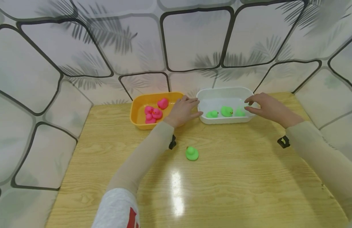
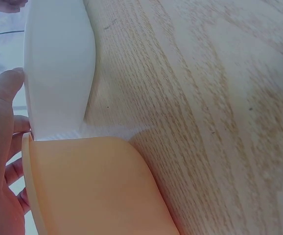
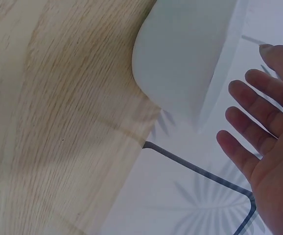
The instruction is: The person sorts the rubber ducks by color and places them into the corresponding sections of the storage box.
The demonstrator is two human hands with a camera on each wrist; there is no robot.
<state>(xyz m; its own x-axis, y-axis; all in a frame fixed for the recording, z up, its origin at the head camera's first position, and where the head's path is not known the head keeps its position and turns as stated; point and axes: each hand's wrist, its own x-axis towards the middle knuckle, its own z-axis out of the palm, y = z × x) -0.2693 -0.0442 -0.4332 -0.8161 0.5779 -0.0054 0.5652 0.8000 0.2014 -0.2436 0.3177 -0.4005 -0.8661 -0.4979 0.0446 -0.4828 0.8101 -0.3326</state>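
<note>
A white plastic basin [image 1: 221, 119] holds three green rubber ducks [image 1: 226, 111]. To its left, an orange basin [image 1: 136, 122] contains several pink rubber ducks [image 1: 163, 103]. My left hand [image 1: 182, 110] reaches across the orange basin's right end, its fingers extended toward the white basin. In the left wrist view, the thumb [image 2: 8, 84] meets or nearly meets the white rim. Beside the white basin's right end is my right hand [image 1: 268, 109], fingers loosely bent and holding nothing. The right wrist view shows its fingers [image 3: 251, 100] spread near the rim. Another green duck [image 1: 192, 154] sits on the table.
The wooden table [image 1: 236, 177] meets a patterned cloth or panel wall [image 1: 196, 41] close behind both basins. More of this patterned surface rises along the left and right sides. The basins stand side by side near the table's back edge.
</note>
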